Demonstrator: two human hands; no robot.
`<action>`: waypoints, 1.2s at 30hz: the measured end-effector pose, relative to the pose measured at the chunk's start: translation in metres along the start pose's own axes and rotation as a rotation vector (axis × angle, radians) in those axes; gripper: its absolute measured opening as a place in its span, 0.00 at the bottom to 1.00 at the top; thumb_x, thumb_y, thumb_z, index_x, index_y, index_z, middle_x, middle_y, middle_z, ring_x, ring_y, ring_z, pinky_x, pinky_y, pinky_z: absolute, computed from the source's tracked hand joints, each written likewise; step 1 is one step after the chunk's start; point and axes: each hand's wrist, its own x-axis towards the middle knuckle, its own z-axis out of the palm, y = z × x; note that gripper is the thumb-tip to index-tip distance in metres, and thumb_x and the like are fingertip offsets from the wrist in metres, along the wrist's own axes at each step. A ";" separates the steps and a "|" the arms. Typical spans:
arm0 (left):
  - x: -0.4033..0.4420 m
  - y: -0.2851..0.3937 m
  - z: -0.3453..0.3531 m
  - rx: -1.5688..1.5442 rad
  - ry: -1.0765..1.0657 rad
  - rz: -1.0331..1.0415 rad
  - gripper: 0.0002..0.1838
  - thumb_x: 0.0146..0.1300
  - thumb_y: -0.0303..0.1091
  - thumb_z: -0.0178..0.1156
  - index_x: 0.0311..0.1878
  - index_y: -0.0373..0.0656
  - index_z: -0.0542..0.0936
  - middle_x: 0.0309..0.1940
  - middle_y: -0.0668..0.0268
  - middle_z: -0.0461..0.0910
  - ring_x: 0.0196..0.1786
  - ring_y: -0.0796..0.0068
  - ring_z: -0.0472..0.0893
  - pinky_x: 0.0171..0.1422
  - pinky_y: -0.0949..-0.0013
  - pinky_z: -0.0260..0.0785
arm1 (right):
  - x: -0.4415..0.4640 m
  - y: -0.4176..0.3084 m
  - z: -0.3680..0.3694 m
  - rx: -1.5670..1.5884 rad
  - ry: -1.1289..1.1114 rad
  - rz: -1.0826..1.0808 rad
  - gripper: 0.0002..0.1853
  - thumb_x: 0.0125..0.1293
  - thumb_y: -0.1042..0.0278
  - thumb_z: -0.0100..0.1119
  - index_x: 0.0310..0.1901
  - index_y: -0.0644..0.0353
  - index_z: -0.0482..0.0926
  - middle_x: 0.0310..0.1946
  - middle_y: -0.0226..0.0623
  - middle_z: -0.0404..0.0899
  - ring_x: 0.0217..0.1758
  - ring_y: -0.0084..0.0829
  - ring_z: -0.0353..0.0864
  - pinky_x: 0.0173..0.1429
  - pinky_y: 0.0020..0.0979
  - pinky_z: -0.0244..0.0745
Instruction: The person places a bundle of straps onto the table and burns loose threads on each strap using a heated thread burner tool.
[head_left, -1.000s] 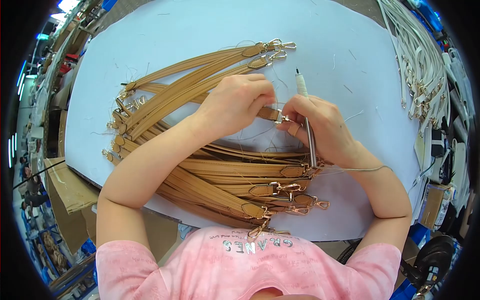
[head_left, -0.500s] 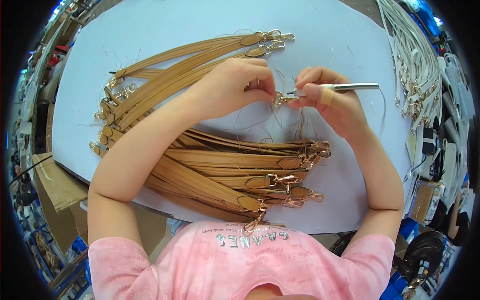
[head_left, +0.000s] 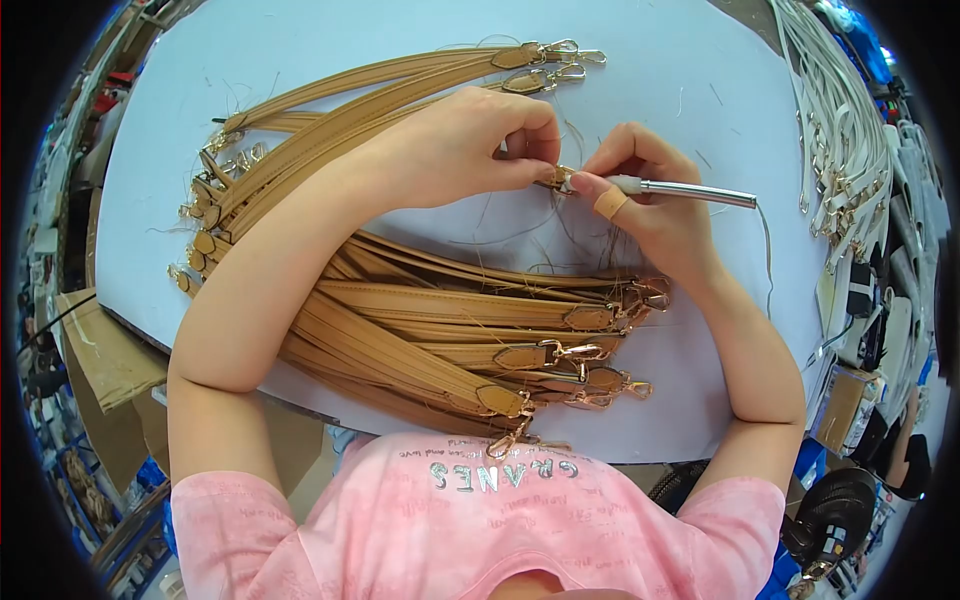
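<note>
Worktop (head_left: 710,350) bears tan straps (head_left: 450,303), seemingly light and supple, while my left hand (head_left: 490,138), thumb and finger pinched, and my right hand (head_left: 662,208), curled round a slim pen-like tool (head_left: 700,191), hold one strap end (head_left: 551,181) between them, best gripped behind its slippery-looking metal clasp (head_left: 565,181).

Pen-like tool (head_left: 700,192) swung sideways toward the left hand (head_left: 505,145); its cord (head_left: 769,265) now off the right forearm (head_left: 752,345).
</note>
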 end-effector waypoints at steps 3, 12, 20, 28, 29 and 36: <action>0.000 -0.005 0.002 -0.018 0.032 0.051 0.07 0.61 0.31 0.65 0.37 0.41 0.77 0.27 0.68 0.76 0.30 0.77 0.72 0.34 0.70 0.67 | 0.000 0.002 0.001 -0.018 0.004 -0.022 0.07 0.61 0.78 0.66 0.33 0.61 0.76 0.28 0.25 0.75 0.30 0.15 0.71 0.35 0.19 0.67; 0.004 -0.003 0.006 -0.146 0.079 -0.076 0.06 0.64 0.30 0.64 0.40 0.40 0.79 0.26 0.68 0.76 0.26 0.80 0.75 0.31 0.74 0.67 | 0.003 -0.001 -0.005 0.220 0.061 0.116 0.07 0.64 0.77 0.64 0.32 0.62 0.74 0.27 0.28 0.75 0.31 0.17 0.73 0.38 0.20 0.69; 0.005 -0.005 0.005 -0.211 0.063 -0.151 0.07 0.64 0.31 0.61 0.40 0.38 0.83 0.27 0.63 0.81 0.31 0.77 0.83 0.35 0.72 0.76 | 0.004 0.003 -0.004 0.246 0.050 0.116 0.06 0.66 0.75 0.63 0.34 0.63 0.75 0.27 0.29 0.76 0.31 0.17 0.75 0.39 0.21 0.75; 0.005 -0.012 -0.002 -0.382 -0.027 -0.108 0.05 0.68 0.30 0.60 0.41 0.38 0.81 0.28 0.70 0.80 0.31 0.83 0.80 0.34 0.78 0.73 | 0.003 0.001 -0.003 0.118 0.048 0.089 0.06 0.66 0.74 0.64 0.35 0.63 0.76 0.28 0.31 0.80 0.31 0.17 0.79 0.38 0.21 0.76; 0.005 -0.013 -0.002 -0.377 -0.027 -0.104 0.05 0.68 0.30 0.60 0.41 0.38 0.81 0.28 0.70 0.80 0.31 0.83 0.80 0.35 0.78 0.73 | 0.003 0.001 -0.003 0.117 0.049 0.089 0.06 0.66 0.74 0.64 0.35 0.63 0.76 0.28 0.31 0.80 0.31 0.17 0.79 0.38 0.21 0.76; 0.006 -0.014 -0.001 -0.377 -0.035 -0.111 0.05 0.68 0.30 0.60 0.41 0.39 0.81 0.28 0.70 0.80 0.31 0.83 0.80 0.35 0.78 0.73 | 0.004 0.000 -0.003 0.088 0.040 0.094 0.06 0.65 0.73 0.64 0.36 0.64 0.76 0.29 0.33 0.83 0.32 0.17 0.79 0.38 0.20 0.75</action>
